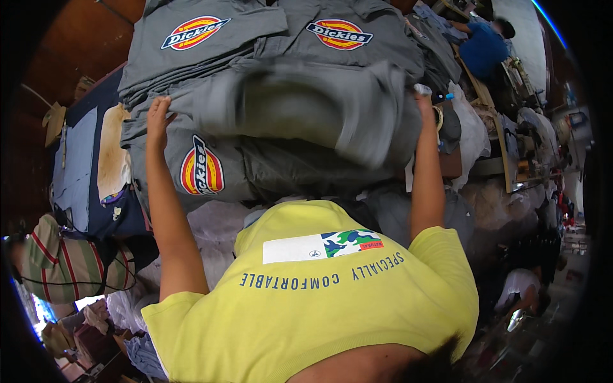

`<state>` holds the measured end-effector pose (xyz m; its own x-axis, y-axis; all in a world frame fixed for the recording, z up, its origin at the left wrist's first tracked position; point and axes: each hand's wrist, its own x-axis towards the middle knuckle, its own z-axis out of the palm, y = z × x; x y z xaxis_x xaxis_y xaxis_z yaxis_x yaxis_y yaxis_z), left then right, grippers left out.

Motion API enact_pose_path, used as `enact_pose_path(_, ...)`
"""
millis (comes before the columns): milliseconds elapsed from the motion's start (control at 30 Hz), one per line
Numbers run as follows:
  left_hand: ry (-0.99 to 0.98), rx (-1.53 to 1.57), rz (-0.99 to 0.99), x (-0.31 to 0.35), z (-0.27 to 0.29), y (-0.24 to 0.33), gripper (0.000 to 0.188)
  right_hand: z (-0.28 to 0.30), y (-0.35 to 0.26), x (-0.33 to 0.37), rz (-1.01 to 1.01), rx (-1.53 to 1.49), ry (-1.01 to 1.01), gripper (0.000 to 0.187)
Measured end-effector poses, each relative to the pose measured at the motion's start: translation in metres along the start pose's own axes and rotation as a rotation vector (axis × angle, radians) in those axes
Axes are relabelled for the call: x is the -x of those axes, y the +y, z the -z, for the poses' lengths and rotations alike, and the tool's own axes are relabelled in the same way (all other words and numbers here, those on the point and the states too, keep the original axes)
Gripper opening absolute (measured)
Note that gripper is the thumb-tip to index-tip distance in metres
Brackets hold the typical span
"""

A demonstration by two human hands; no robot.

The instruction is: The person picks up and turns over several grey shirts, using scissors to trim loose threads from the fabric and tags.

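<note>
Grey cloth garment (373,115), motion-blurred, spans between the person's left hand (158,118) at its left end and right hand (424,107) at its right, above a grey shirt with red-yellow print (239,169). Wide spacing probably spreads the cloth. Finger closure on both hands: can't tell, blur and angle. Folded grey printed shirts (217,57) crowd the far edge, light-blue cloth panel (80,159) left; more room upward than sideways.

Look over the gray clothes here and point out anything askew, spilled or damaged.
The near badge stands on end, while the far left badge and far right badge lie nearer level, so it looks turned. The cloth between the left hand and right hand is too blurred to judge. No spill shows.
</note>
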<state>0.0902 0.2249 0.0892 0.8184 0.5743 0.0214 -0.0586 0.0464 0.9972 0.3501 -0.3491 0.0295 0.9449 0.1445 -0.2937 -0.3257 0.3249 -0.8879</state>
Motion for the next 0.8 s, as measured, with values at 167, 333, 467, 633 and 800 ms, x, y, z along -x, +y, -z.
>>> enact_pose_path(167,0.054,0.081,0.042,-0.015,0.015,-0.015,0.011,-0.015,0.030,-0.012,-0.175,-0.158,-0.221,0.032)
enact_pose_path(333,-0.055,0.194,-0.016,-0.012,0.011,0.011,0.024,-0.052,0.016,0.034,-0.102,0.161,-0.206,0.058)
enact_pose_path(467,-0.147,0.036,-0.110,-0.014,-0.010,0.064,0.045,-0.064,-0.030,0.052,0.200,0.512,-0.385,0.064)
enact_pose_path(633,-0.147,0.157,-0.502,-0.023,0.012,0.153,0.041,-0.103,-0.141,0.065,0.330,0.040,-0.522,0.040)
enact_pose_path(800,-0.050,0.084,-0.703,-0.010,0.027,0.216,0.039,-0.121,-0.204,0.089,0.593,0.097,-0.559,0.032)
